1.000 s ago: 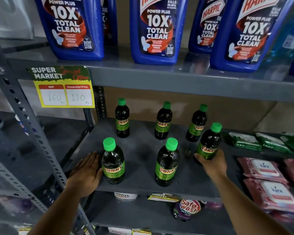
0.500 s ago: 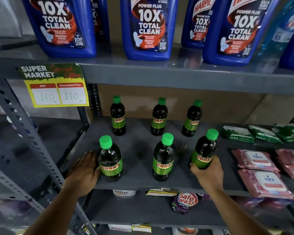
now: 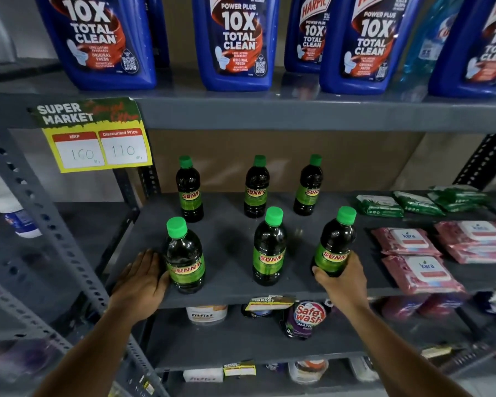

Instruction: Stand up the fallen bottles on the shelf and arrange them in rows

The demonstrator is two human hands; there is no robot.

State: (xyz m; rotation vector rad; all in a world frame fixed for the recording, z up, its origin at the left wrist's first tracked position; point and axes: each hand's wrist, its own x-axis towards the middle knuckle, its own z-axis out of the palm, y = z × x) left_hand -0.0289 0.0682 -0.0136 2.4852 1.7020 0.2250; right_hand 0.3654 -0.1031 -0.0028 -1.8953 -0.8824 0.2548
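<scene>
Dark Sunny bottles with green caps stand upright on the grey shelf (image 3: 229, 296) in two rows. The back row holds three: back left bottle (image 3: 189, 190), back middle bottle (image 3: 256, 187), back right bottle (image 3: 308, 186). In the front row are the front left bottle (image 3: 185, 257), the front middle bottle (image 3: 269, 247) and the front right bottle (image 3: 335, 243). My left hand (image 3: 142, 279) lies flat on the shelf, fingers together, touching the left side of the front left bottle. My right hand (image 3: 342, 277) grips the base of the front right bottle, which leans slightly right.
Pink wipe packs (image 3: 421, 272) and green packs (image 3: 380, 206) lie on the shelf to the right. Blue Harpic bottles (image 3: 236, 41) stand on the shelf above. A price tag (image 3: 96, 136) hangs at upper left. A slanted shelf upright (image 3: 38, 202) runs beside my left arm. Items sit below.
My right hand has drawn the right bottle forward, out of the back row's line, into the front row. My left hand has stayed against the front left bottle.
</scene>
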